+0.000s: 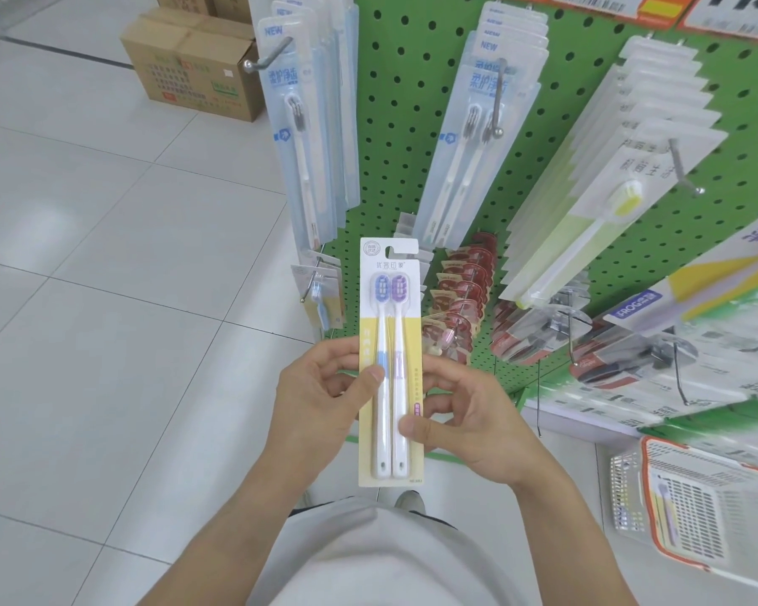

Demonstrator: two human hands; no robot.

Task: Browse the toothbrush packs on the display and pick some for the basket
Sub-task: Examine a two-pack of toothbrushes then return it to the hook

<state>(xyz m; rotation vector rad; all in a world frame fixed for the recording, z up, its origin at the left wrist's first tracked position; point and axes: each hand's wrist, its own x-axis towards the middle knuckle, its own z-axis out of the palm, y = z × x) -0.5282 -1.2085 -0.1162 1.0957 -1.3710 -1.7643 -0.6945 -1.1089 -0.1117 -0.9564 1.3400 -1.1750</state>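
Note:
A yellow-and-white two-brush toothbrush pack (390, 325) stands upright in front of me, one brush blue-headed, the other purple-headed. My left hand (320, 395) pinches its left edge with the thumb on the front. My right hand (460, 426) holds the right edge, thumb across the lower front. The green pegboard display (394, 124) behind carries hanging packs: pale blue packs (298, 124) at the left, more of them (478, 137) in the middle, clear packs with a yellow-headed brush (604, 199) at the right. The white basket (692, 505) with an orange rim sits on the floor at lower right, one pack inside.
Metal hooks (685, 168) stick out from the pegboard toward me. Red packs (460, 299) hang on the lower rows. Cardboard boxes (193, 63) stand on the tiled floor at the upper left. A boxed-goods shelf (696, 387) runs along the right.

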